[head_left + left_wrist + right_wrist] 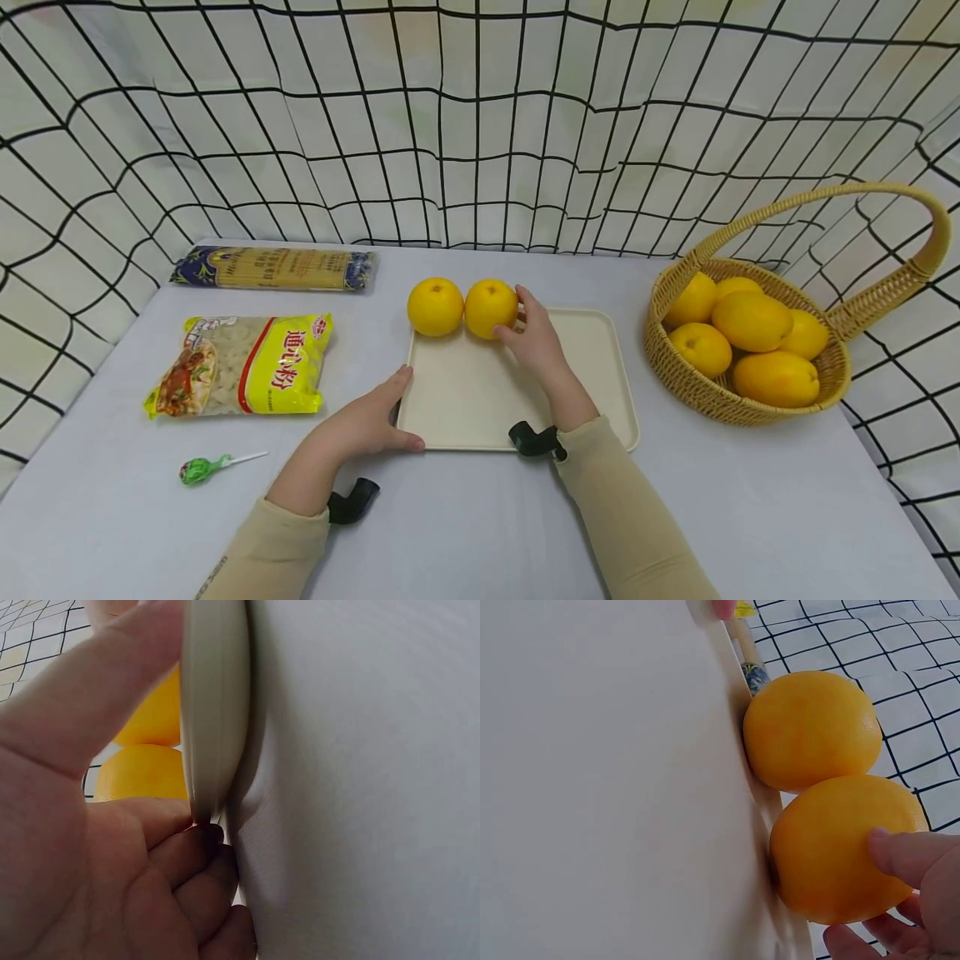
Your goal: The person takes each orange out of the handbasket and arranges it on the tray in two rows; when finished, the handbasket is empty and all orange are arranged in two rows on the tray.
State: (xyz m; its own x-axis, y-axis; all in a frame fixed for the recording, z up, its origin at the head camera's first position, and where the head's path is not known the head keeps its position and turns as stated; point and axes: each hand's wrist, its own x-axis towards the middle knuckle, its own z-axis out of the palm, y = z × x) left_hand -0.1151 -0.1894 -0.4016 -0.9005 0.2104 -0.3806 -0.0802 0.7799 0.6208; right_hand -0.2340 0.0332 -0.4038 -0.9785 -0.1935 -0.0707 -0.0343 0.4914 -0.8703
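Note:
Two round yellow oranges (435, 307) sit side by side, touching, at the far left edge of a cream rectangular tray (450, 400). My right hand (538, 340) holds the right-hand orange (840, 847), its thumb on the near side and fingers curled round the right and far side. At the tray's near left corner, my left hand (367, 417) grips the tray. In the left wrist view its thumb lies along the tray's rim (216, 697), while the curled fingers (202, 877) meet the edge from below. The tray's far left corner is hidden behind the oranges.
On the right stands a wicker basket (656, 333) with a tall handle, holding several yellow fruits (752, 320). To the left lie a pack of noodles (281, 267), a bag of pasta (247, 365) and a green lollipop (197, 471). Black netting (480, 100) surrounds the table.

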